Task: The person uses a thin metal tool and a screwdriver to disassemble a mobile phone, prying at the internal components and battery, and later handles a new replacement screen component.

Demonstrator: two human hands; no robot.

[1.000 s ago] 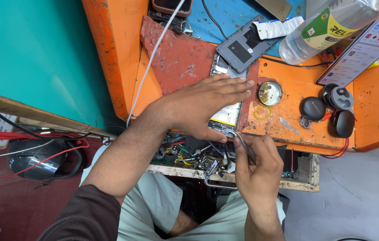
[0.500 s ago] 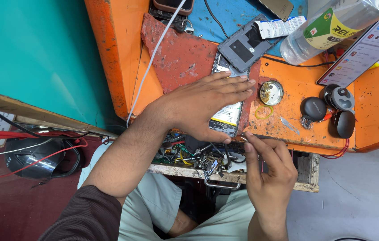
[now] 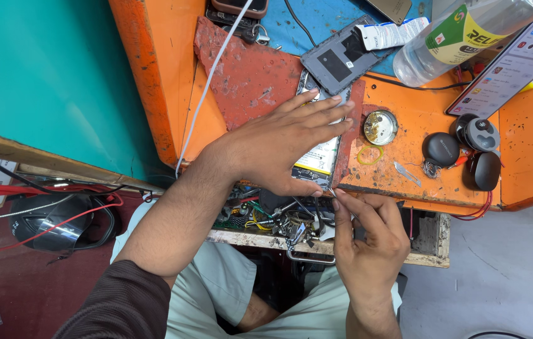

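Head view of an orange desk [image 3: 404,166]. The left hand [image 3: 285,141] lies flat, fingers spread, pressing an opened phone [image 3: 318,164] onto a red mat [image 3: 247,78]; only the phone's lower edge and top corner show from under the palm. The right hand [image 3: 367,242], just below the phone's lower edge, pinches a thin metal tool [image 3: 333,194] whose tip meets that edge. Beside them lie a round tin [image 3: 380,127], a plastic bottle [image 3: 461,37] and earbud cases [image 3: 467,147].

Left hand [image 3: 279,147] flat on opened phone [image 3: 318,162]; right hand [image 3: 367,238] pinches thin tool [image 3: 334,194].
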